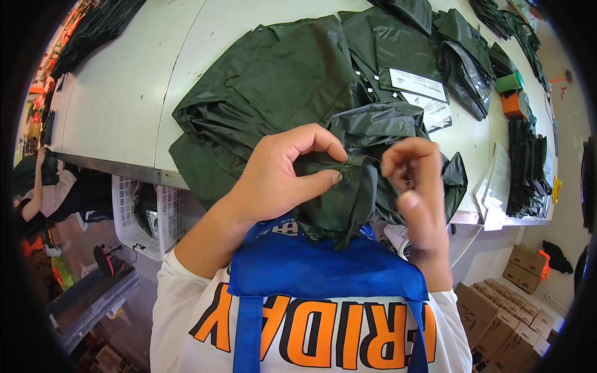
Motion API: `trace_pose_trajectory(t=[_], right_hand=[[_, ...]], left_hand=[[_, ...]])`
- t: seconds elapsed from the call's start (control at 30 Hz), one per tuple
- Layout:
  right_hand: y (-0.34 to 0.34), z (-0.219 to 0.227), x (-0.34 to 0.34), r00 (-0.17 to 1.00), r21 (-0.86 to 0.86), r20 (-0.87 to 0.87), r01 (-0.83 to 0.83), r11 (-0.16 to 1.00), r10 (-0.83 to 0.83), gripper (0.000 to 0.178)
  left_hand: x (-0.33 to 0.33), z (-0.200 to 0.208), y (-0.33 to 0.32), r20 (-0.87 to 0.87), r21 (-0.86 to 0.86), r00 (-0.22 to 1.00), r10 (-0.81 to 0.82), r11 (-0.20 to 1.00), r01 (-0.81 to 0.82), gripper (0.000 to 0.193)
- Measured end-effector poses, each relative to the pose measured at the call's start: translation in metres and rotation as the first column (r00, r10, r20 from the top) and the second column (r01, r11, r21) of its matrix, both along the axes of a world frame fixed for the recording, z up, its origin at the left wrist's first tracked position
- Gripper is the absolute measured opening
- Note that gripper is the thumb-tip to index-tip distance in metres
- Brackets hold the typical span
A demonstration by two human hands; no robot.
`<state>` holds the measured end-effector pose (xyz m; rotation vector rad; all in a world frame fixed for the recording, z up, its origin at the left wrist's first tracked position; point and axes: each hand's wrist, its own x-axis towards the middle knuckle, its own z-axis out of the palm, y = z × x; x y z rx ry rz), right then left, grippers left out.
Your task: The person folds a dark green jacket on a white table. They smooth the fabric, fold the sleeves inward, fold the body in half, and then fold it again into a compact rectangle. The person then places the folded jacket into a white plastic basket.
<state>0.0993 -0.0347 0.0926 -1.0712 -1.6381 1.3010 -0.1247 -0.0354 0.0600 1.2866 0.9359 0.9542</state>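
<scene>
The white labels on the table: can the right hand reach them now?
Probably yes. The right hand is open above the dark cloth, and nothing blocks the labels just beyond.

White worktable (118, 93), cardboard boxes (504, 317) on floor, white plastic crate (134, 217) underneath

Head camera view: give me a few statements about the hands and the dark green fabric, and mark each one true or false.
1. The left hand pinches a fold of the dark green shiny fabric garment. True.
2. The right hand rests flat on the white table. False: it is raised at the garment.
3. More dark green garments are piled on the table. True.
4. The person wears a red apron. False: the blue apron is blue.
5. Brown cardboard boxes sit at lower right. True.
</scene>
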Motion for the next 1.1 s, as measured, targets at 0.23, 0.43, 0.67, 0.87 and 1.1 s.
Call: trace_pose_trajectory(t=[0.23,0.43,0.67,0.87,1.1], right_hand=[[0.005,-0.001,0.003,0.861,0.428,0.502,-0.165,0.889,-0.082,0.033],[0.003,-0.004,-0.003,0.866,0.452,0.49,-0.159,0.878,-0.096,0.039],[0.006,-0.002,0.0,0.914,0.297,0.405,-0.162,0.941,0.03,0.039],[0.006,-0.004,-0.002,0.901,0.427,0.434,-0.179,0.887,-0.027,0.037],[0.009,-0.018,0.002,0.953,0.455,0.3,-0.11,0.883,-0.035,0.036]], left_hand=[[0.002,0.003,0.001,0.041,-0.022,0.999,-0.023,0.999,0.024,0.025],[0.002,0.002,0.001,0.019,-0.024,0.999,-0.026,0.999,0.027,0.026],[0.004,0.009,-0.002,-0.053,0.02,0.997,-0.06,0.998,0.061,0.027],[0.007,0.008,-0.002,-0.004,-0.025,0.998,-0.058,0.998,0.058,0.027],[0.006,0.006,-0.001,-0.009,-0.032,0.999,-0.052,0.998,0.052,0.031]])
